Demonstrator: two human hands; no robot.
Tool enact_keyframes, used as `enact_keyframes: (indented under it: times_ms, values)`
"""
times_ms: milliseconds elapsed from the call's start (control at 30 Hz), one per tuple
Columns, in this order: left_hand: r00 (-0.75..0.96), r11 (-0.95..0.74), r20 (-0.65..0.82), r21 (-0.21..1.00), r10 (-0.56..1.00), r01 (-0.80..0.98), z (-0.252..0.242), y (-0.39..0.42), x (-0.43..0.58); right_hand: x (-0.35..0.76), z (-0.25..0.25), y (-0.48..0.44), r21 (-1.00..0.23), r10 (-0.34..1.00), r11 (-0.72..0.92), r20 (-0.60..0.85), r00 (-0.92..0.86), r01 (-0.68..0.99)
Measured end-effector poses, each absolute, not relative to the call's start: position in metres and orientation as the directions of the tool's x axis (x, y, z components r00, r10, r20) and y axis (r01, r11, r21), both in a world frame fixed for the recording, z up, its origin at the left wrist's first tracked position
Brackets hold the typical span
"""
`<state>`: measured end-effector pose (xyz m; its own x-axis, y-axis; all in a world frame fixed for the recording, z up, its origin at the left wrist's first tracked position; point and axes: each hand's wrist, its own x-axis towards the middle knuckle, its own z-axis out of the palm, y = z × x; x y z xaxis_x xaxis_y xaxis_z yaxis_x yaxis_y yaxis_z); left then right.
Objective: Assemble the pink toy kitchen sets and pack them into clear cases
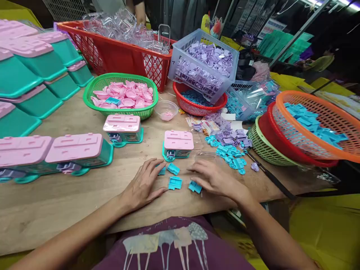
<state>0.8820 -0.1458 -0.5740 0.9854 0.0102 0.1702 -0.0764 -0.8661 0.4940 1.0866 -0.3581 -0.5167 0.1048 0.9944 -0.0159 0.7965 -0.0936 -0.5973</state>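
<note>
Palm down on the wooden table, my left hand (143,183) has its fingers spread, the fingertips over a small blue piece (162,171). My right hand (214,177) is partly spread above the table, its fingers touching or just over another blue piece (195,186); whether it grips that piece is unclear. Between the hands lie two more blue pieces, an upper one (173,168) and a lower open-sided one (174,183). Just beyond them stands a small pink-lidded teal box (179,140).
More pink-lidded boxes (74,150) stand at left. Behind are a green basket (120,77) of pink parts, a red crate (118,56) and a bin (202,75) of purple parts. Loose blue pieces (232,155) lie at right, near stacked baskets (270,146) and a dark tool (272,178).
</note>
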Motion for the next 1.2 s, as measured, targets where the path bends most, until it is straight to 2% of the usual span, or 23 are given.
enact_keyframes:
  times_ms: [133, 200, 233, 300, 367, 433, 500, 567, 700, 767, 833, 900, 1000, 1100, 1167, 1200]
  values:
    - [0.964, -0.892, 0.264, 0.425, -0.038, -0.152, -0.566, -0.149, 0.886, 1.073, -0.532, -0.375, -0.507, 0.981, -0.145, -0.187, 0.056, 0.850]
    - [0.945, -0.885, 0.316, 0.411, -0.088, -0.219, -0.558, -0.153, 0.890, 1.069, -0.537, -0.377, -0.540, 0.982, -0.168, -0.170, 0.088, 0.825]
    - [0.933, -0.875, 0.341, 0.411, -0.115, -0.257, -0.554, -0.155, 0.893, 1.068, -0.537, -0.376, -0.594, 0.984, -0.176, -0.136, 0.117, 0.785]
    - [0.907, -0.846, 0.389, 0.418, -0.163, -0.331, -0.546, -0.162, 0.902, 1.066, -0.534, -0.369, -0.767, 0.977, -0.174, -0.054, 0.208, 0.618]
    - [0.878, -0.818, 0.443, 0.429, -0.178, -0.382, -0.539, -0.169, 0.913, 1.063, -0.529, -0.354, -0.929, 0.927, -0.129, 0.012, 0.375, 0.348]
    - [0.851, -0.810, 0.516, 0.454, -0.102, -0.372, -0.533, -0.173, 0.927, 1.061, -0.526, -0.332, -0.992, 0.830, -0.045, 0.030, 0.557, 0.120]
    - [0.818, -0.804, 0.573, 0.507, 0.045, -0.311, -0.528, -0.169, 0.944, 1.063, -0.525, -0.307, -0.999, 0.742, 0.020, 0.036, 0.669, 0.031]
    - [0.798, -0.770, 0.580, 0.581, 0.165, -0.263, -0.523, -0.157, 0.960, 1.069, -0.524, -0.286, -0.996, 0.709, 0.018, 0.075, 0.701, 0.088]
    - [0.818, -0.652, 0.473, 0.740, 0.329, -0.166, -0.517, -0.131, 0.985, 1.085, -0.516, -0.264, -0.918, 0.679, -0.081, 0.234, 0.696, 0.388]
    - [0.790, -0.643, 0.473, 0.754, 0.390, -0.134, -0.515, -0.128, 0.991, 1.089, -0.511, -0.259, -0.909, 0.702, -0.095, 0.227, 0.675, 0.405]
    - [0.765, -0.684, 0.532, 0.710, 0.363, -0.169, -0.515, -0.131, 0.994, 1.093, -0.510, -0.255, -0.922, 0.724, -0.111, 0.181, 0.665, 0.371]
    - [0.784, -0.696, 0.561, 0.674, 0.265, -0.247, -0.513, -0.134, 0.995, 1.101, -0.511, -0.251, -0.924, 0.740, -0.129, 0.152, 0.655, 0.360]
    - [0.825, -0.644, 0.525, 0.709, 0.209, -0.288, -0.508, -0.128, 0.996, 1.121, -0.516, -0.247, -0.903, 0.834, -0.075, 0.175, 0.523, 0.422]
    - [0.821, -0.619, 0.469, 0.762, 0.327, -0.188, -0.507, -0.107, 1.000, 1.144, -0.520, -0.242, -0.775, 0.909, -0.017, 0.251, 0.332, 0.632]
    - [0.871, -0.559, 0.354, 0.821, 0.340, -0.116, -0.511, -0.092, 1.005, 1.155, -0.522, -0.237, -0.694, 0.940, 0.026, 0.261, 0.218, 0.719]
    - [0.900, -0.519, 0.289, 0.851, 0.326, -0.085, -0.515, -0.086, 1.008, 1.159, -0.523, -0.235, -0.691, 0.953, 0.061, 0.254, 0.164, 0.720]
